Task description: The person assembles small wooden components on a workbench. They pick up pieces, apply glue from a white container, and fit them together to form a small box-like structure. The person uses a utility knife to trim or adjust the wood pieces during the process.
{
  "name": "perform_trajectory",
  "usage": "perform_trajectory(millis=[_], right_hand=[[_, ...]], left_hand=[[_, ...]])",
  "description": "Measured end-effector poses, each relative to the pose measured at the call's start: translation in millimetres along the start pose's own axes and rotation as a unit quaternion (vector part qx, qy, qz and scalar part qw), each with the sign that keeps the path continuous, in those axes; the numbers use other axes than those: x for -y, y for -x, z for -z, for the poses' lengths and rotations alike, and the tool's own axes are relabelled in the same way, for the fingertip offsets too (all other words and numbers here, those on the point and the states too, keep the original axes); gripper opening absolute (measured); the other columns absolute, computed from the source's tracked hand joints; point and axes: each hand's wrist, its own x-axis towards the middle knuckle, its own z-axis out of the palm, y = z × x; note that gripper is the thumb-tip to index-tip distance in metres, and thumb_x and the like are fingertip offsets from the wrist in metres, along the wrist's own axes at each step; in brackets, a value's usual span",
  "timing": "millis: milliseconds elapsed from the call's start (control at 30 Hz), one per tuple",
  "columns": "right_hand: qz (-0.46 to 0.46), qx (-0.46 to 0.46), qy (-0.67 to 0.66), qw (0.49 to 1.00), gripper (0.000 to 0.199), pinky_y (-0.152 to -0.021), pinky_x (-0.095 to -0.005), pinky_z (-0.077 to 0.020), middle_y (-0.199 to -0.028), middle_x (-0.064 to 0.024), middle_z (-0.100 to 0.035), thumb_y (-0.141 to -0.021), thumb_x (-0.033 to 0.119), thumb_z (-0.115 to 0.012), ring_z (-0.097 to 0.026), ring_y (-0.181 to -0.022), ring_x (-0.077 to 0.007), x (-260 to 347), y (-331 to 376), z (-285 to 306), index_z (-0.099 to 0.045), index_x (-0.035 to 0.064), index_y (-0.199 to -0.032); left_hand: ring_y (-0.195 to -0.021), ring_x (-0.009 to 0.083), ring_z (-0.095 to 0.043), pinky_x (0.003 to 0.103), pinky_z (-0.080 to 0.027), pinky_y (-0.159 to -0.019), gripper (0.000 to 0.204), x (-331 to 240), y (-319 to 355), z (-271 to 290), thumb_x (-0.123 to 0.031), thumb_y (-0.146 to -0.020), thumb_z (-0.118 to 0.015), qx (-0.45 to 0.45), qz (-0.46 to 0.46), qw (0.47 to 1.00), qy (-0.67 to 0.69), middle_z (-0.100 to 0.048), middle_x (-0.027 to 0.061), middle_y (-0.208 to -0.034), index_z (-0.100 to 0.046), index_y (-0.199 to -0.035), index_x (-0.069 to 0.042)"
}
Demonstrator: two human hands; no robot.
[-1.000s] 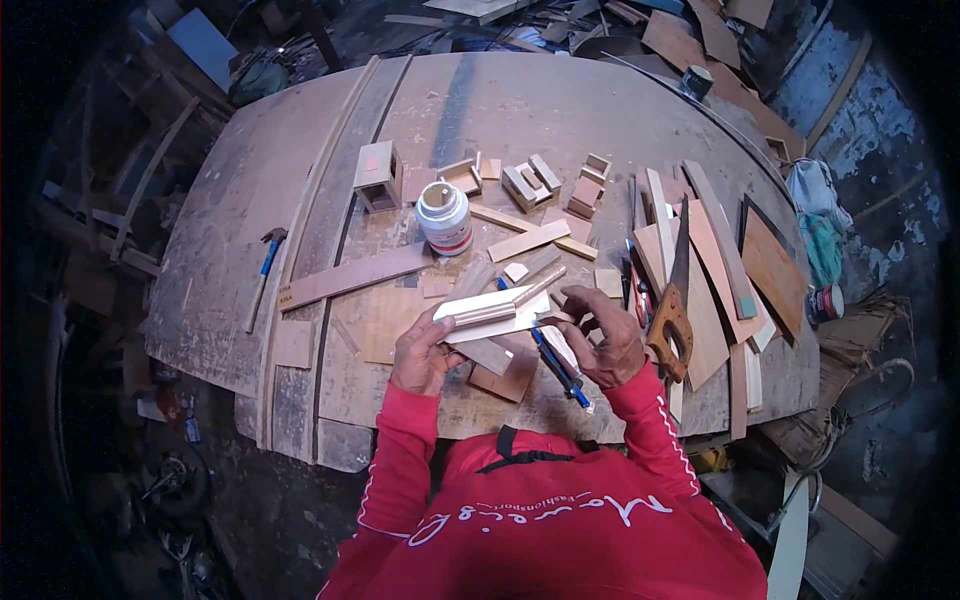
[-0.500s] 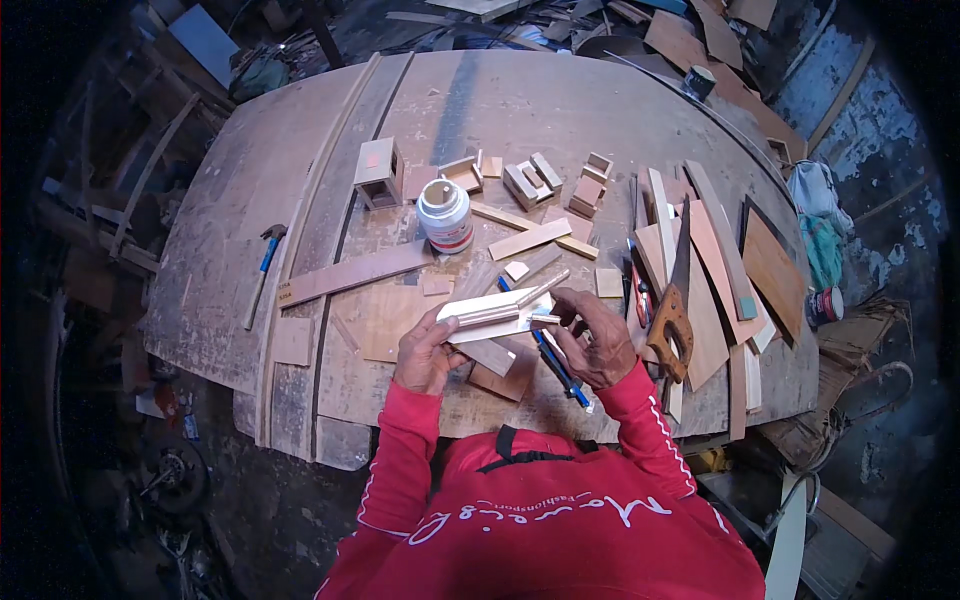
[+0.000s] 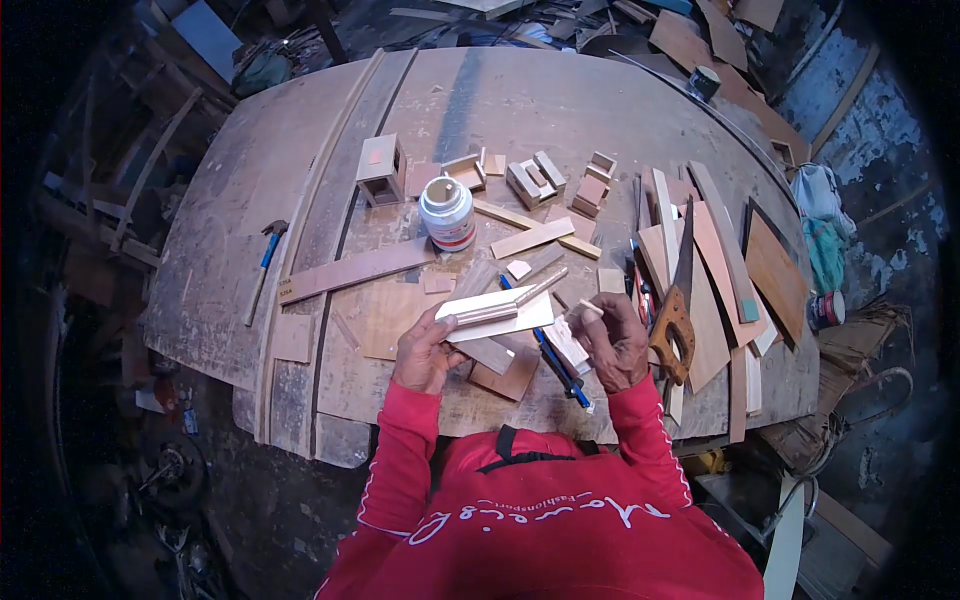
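A thin pale board [image 3: 536,312] is gripped at its left end by my left hand [image 3: 425,355], the thumb on top. Narrow wooden strips [image 3: 490,315] lie along the board, one slanting up past its far right edge. Off to the board's right, my right hand [image 3: 617,345] pinches a small wooden piece [image 3: 591,309] between thumb and fingers, apart from the board. Beneath the hands are wood offcuts [image 3: 505,377] and a blue slim tool [image 3: 563,370] whose kind I cannot tell. Beyond the board stands an uncapped white jar [image 3: 448,215] with a stick-like thing in its mouth.
Small wooden box shapes [image 3: 380,170] and blocks [image 3: 535,180] stand farther back on the worktable [image 3: 560,95]. At right, a handsaw [image 3: 673,335] lies over several planks [image 3: 715,260]. A hammer [image 3: 266,262] rests at left beside long strips [image 3: 318,190].
My right hand has drawn back to the right from the board's end, taking the small wooden piece with it. The left hand and board stay nearly still.
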Motion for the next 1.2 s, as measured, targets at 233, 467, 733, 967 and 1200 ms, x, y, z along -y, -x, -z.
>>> perform_trajectory(millis=[233, 467, 733, 967, 1200], right_hand=[[-0.051, -0.024, 0.007, 0.998, 0.02, -0.065, -0.0271, -0.0514, -0.082, -0.0081, -0.067, -0.086, 0.012, -0.062, -0.063, -0.071, -0.0134, -42, 7, 21, -0.061, 0.0006, -0.103], [-0.058, -0.066, 0.202, 0.975, 0.031, -0.074, -0.0306, -0.0514, -0.09, -0.0129, -0.067, -0.077, 0.017, -0.068, -0.065, -0.08, -0.0204, -122, -17, 40, -0.065, 0.004, -0.105], [0.041, -0.112, 0.432, 0.894, 0.023, -0.084, -0.0438, -0.0456, -0.097, -0.0167, -0.062, -0.072, 0.011, -0.061, -0.058, -0.097, -0.0346, -154, -42, 25, -0.064, 0.009, -0.095], [-0.054, 0.08, 0.434, 0.896, 0.018, -0.074, -0.043, -0.0477, -0.092, -0.0168, -0.057, -0.072, 0.016, -0.065, -0.056, -0.09, -0.0359, -133, -13, -33, -0.06, 0.0071, -0.087], [-0.046, 0.019, 0.543, 0.839, 0.058, -0.083, -0.0453, -0.0446, -0.112, -0.0152, -0.047, -0.066, 0.024, -0.073, -0.048, -0.104, -0.0356, -112, 41, -14, -0.05, 0.0142, -0.118]], left_hand=[[-0.097, 0.0219, -0.062, 0.038, -0.057, -0.076, 0.044, 2, 0, 8, -0.012, -0.088, -0.056, 0.006, -0.004, 1.0, 0.003, -0.059, 0.0132, -0.113, -0.046, -0.129, 0.001], [-0.096, 0.0234, -0.062, 0.037, -0.056, -0.074, 0.044, -10, 4, 10, -0.014, -0.09, -0.055, -0.029, -0.03, 0.999, 0.011, -0.059, 0.0146, -0.115, -0.046, -0.13, 0.0], [-0.104, 0.0272, -0.059, 0.041, -0.053, -0.081, 0.045, -24, 13, 41, -0.019, -0.091, -0.053, -0.049, -0.064, 0.997, 0.004, -0.056, 0.0162, -0.122, -0.045, -0.131, 0.0], [-0.094, 0.0201, -0.062, 0.03, -0.053, -0.064, 0.042, -32, 20, 37, -0.018, -0.09, -0.054, -0.087, -0.09, 0.992, 0.012, -0.06, 0.0117, -0.114, -0.048, -0.128, -0.002], [-0.095, 0.0217, -0.062, 0.032, -0.055, -0.069, 0.043, -22, 18, 31, -0.018, -0.09, -0.054, -0.083, -0.071, 0.994, 0.012, -0.059, 0.0129, -0.116, -0.047, -0.129, 0.0]])
